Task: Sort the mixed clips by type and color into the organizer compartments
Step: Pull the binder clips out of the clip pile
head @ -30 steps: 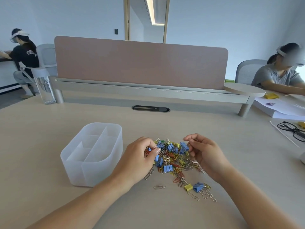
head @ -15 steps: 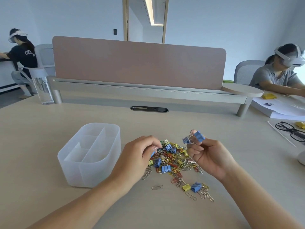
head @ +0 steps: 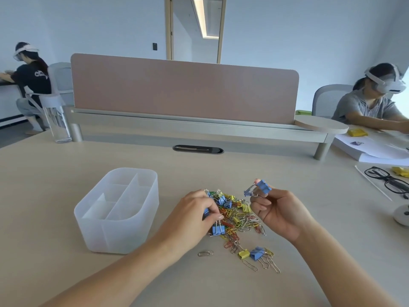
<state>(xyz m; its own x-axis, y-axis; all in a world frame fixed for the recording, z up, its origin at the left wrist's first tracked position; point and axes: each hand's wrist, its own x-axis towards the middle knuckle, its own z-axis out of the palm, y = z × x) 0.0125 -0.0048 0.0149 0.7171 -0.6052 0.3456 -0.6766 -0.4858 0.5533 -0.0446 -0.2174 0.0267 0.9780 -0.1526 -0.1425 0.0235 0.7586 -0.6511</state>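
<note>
A mixed pile of clips (head: 235, 218) lies on the table: blue and yellow binder clips, and paper clips in silver, red, orange, yellow and green. My right hand (head: 278, 212) holds blue binder clips (head: 261, 188) lifted above the pile's right side. My left hand (head: 194, 216) rests on the pile's left side, its fingers pinched on a blue binder clip (head: 206, 212). The translucent white organizer (head: 119, 209) stands to the left of the pile, with several compartments that look empty.
Loose clips lie near the front, among them a silver paper clip (head: 205, 253) and a blue and yellow binder clip pair (head: 252, 253). Black glasses (head: 389, 180) and papers (head: 374, 149) lie at the right. A clear bottle (head: 56, 119) stands back left. Two persons sit at the sides.
My right hand has lifted blue binder clips out of the pile and raised them to the right. My left hand has stayed on the pile's left side, pinching a clip.
</note>
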